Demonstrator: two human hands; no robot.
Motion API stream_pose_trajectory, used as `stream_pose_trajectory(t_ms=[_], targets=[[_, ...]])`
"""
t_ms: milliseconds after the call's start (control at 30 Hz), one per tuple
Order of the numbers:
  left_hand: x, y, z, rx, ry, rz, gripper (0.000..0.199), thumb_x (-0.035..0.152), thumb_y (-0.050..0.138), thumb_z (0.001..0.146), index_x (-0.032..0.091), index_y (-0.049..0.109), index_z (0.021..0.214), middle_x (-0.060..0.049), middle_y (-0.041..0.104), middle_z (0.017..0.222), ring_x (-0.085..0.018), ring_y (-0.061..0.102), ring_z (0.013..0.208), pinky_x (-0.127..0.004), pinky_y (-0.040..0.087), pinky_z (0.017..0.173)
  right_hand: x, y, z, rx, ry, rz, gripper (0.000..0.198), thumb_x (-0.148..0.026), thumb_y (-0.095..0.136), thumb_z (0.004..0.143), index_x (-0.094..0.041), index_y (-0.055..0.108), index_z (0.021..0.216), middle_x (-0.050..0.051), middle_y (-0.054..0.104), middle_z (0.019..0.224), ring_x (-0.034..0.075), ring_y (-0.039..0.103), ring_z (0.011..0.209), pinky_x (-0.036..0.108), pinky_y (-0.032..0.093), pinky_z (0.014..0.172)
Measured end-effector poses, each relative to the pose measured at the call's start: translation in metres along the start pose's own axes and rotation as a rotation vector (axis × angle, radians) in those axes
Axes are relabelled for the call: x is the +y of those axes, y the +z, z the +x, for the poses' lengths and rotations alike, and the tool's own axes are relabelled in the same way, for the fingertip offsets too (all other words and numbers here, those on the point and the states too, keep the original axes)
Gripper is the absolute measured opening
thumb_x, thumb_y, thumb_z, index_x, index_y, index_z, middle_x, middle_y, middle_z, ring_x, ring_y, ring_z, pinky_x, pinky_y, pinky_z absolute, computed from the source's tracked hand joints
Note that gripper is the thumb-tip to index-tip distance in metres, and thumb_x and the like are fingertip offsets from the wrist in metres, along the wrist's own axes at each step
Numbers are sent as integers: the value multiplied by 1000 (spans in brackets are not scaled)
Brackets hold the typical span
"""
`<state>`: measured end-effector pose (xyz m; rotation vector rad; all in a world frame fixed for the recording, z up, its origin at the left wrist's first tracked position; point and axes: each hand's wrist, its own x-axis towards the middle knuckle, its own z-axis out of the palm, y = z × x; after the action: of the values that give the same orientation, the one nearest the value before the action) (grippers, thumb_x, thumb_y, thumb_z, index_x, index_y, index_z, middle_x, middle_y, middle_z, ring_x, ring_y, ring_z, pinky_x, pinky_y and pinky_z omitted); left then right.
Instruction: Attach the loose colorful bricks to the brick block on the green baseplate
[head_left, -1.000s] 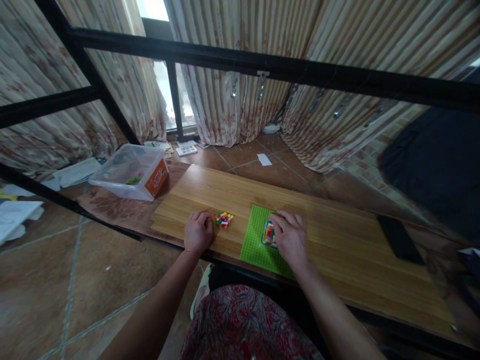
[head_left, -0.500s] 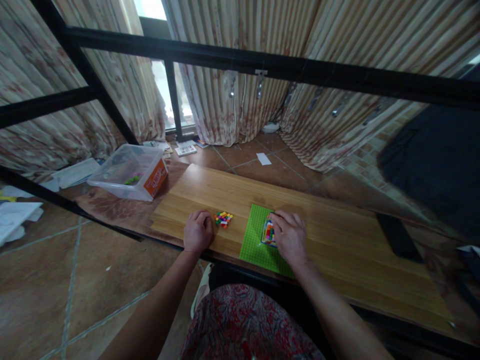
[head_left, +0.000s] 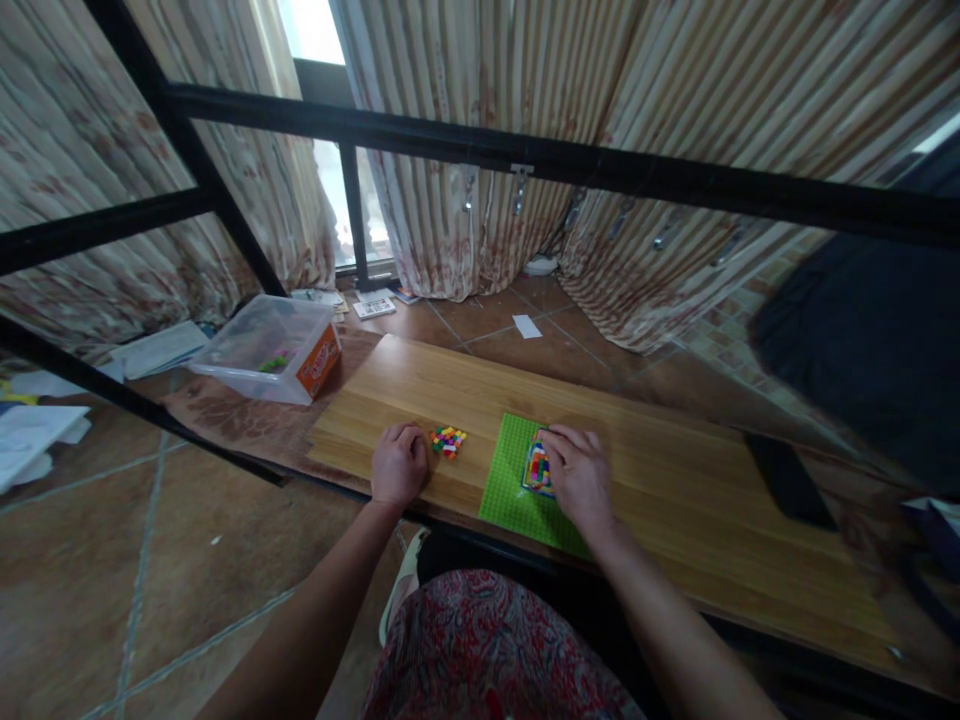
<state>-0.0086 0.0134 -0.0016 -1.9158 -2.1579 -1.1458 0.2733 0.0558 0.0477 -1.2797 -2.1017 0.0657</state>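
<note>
A green studded baseplate [head_left: 501, 490] lies on the wooden board, and a block of colourful toy bricks [head_left: 538, 468] is built up on it. My right hand [head_left: 581, 478] is over the right side of this block, its fingers pinched together at the bricks' upper edge. Whatever is between those fingertips is hidden. To the left, a small pile of loose coloured bricks [head_left: 448, 441] lies on the board. Right beside it rests my left hand [head_left: 399, 462], with the fingers curled closed; I cannot see whether they hold anything.
A clear plastic bin [head_left: 255, 345] with an orange label holds a few green and pink pieces at the left. The wooden board [head_left: 675, 480] carries a black phone-like slab [head_left: 787, 480] at its right end. A black metal rail [head_left: 420, 135] crosses in front of the curtains.
The view has shifted slightly. Both hands keep nearly the same places, the left beside the loose pile and the right at the built bricks.
</note>
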Motion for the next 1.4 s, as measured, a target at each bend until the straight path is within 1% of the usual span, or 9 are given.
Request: stream_pose_trajectory(t_ms=[233,367,467,600,733,867,1067,1200,1400], targets=[[4,-2,0,-19,-14,-10,17,18,48,87,21,64,83,-8,68,93,-23,58,91,-38,49,85,-8,-11,2,144,133,193,29,-30,47,96,-17,70,107,11,70,104,23,61,98,40,48,91],[3,-1,0,-21,-22,-5,16,17,49,87,21,64,83,-8,67,93,-23,59,90,-38,49,84,-27,-16,-1,178,128,268,25,-30,49,96,-19,71,102,9,70,102,21,63,97,37,50,88],[3,-1,0,-21,-26,7,15,17,50,86,21,64,84,-7,67,92,-23,59,90,-37,49,84,-51,-8,-8,119,70,303,22,-26,50,95,-21,71,100,8,70,102,20,63,97,38,49,90],[2,0,-1,-18,-17,12,15,16,51,86,21,64,85,-7,67,96,-22,59,92,-37,50,86,-78,18,-19,-44,25,359,20,-22,51,94,-21,71,96,7,70,99,20,63,94,36,49,88],[1,0,-1,-10,-12,2,15,15,51,85,21,65,86,-7,67,97,-22,59,93,-37,50,87,-84,48,-20,-175,54,331,21,-20,50,92,-22,71,89,6,69,96,21,61,92,35,48,86],[1,0,-1,-17,-17,6,15,15,51,85,21,65,86,-7,67,96,-22,59,92,-37,50,87,-84,67,-13,-257,82,240,17,-19,53,90,-22,70,89,7,67,93,22,60,91,36,47,85],[1,0,-1,-26,-33,-3,15,16,51,86,21,65,86,-7,67,95,-22,59,91,-37,50,86,-96,81,-2,-274,93,155,13,-23,57,88,-21,69,94,8,66,94,24,58,95,35,46,84],[2,0,-2,-16,-32,2,15,15,51,86,21,65,86,-7,67,94,-22,59,91,-37,50,86,-101,86,1,-275,110,104,9,-24,59,88,-21,67,90,8,66,94,24,58,94,35,45,83],[2,-1,-1,-31,-33,7,15,15,50,86,21,64,83,-7,67,93,-21,59,91,-36,50,85,-100,83,-3,-273,103,108,14,-22,52,91,-21,64,84,8,66,89,23,59,89,33,44,77]])
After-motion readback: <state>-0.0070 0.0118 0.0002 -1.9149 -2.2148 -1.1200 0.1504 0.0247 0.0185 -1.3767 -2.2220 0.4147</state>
